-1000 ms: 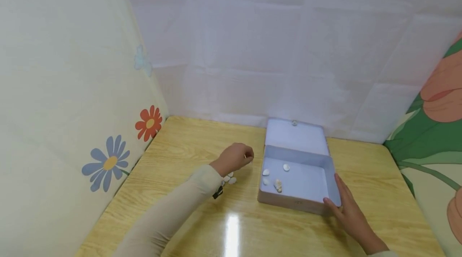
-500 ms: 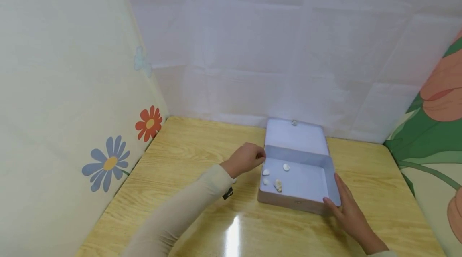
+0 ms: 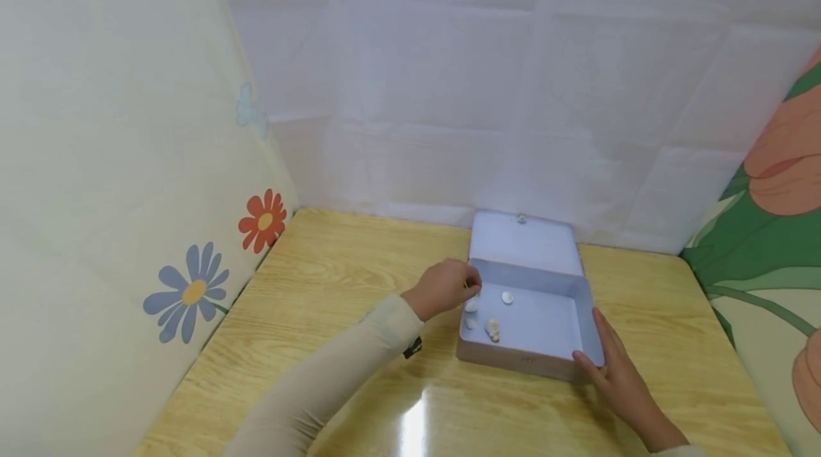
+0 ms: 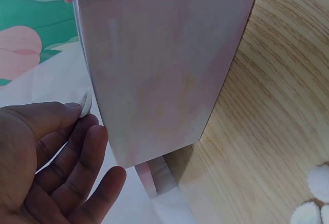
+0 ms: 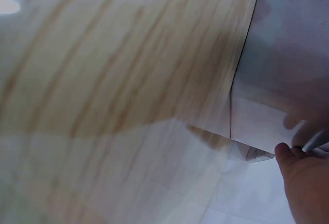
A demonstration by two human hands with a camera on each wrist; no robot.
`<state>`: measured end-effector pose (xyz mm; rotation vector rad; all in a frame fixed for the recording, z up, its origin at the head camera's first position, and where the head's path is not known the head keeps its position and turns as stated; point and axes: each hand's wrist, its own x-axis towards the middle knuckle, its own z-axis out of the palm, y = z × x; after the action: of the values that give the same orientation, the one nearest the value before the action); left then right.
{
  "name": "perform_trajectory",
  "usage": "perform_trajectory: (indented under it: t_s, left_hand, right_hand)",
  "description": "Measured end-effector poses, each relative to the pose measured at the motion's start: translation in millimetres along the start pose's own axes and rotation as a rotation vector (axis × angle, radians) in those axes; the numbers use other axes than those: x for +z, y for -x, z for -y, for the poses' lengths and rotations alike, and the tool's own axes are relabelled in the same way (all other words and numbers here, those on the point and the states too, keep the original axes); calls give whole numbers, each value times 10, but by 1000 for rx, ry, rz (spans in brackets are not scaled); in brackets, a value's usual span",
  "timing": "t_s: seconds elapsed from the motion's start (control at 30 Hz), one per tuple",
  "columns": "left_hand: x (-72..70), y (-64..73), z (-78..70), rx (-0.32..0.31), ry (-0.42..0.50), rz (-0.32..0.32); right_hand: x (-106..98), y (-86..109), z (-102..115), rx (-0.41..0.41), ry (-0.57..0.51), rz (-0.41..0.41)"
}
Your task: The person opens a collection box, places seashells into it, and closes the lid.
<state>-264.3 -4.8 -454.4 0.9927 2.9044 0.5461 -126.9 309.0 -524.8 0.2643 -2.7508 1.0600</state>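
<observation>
My left hand [image 3: 445,288] is over the left rim of an open metal box [image 3: 513,363]. In the left wrist view, its thumb and index finger pinch a small white seashell [image 4: 86,104] right at the rim, the other fingers loosely bent. My right hand [image 3: 618,375] holds the box's front right corner, thumb at the front and fingers along the right side. Inside the pale blue box lie a white shell [image 3: 507,297] towards the back, a knobbly cream shell [image 3: 492,329] near the front and white shells [image 3: 471,307] along the left wall.
The box's lid [image 3: 524,243] lies folded back towards the white cloth [image 3: 410,86] behind. On the wooden table [image 3: 321,257], several white shells [image 4: 307,213] show in the left wrist view; the left arm hides them in the head view. Flowered cloths [image 3: 192,293] flank the table.
My left hand has moved right, from above the table beside the box to over its left rim, carrying the seashell. The right hand has stayed on the box.
</observation>
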Motion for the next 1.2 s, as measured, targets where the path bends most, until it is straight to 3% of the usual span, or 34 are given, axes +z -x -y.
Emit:
perform_trajectory:
  t_s: [0.33,0.63,0.97,1.2]
  left_hand:
    - [-18,28,-11,-23,-31,2]
    - [-79,93,60,-30,22,7]
    - [-176,290,356,-64,22,-32]
    - [-84,447,595,-148,-11,44]
  right_hand:
    - [10,10,-8,-25,8,-10]
    - [7,22,-17,-44,2,-27]
    - [-7,13,-20,-43,1,-16]
    - [-7,20,-19,-44,-16,-15]
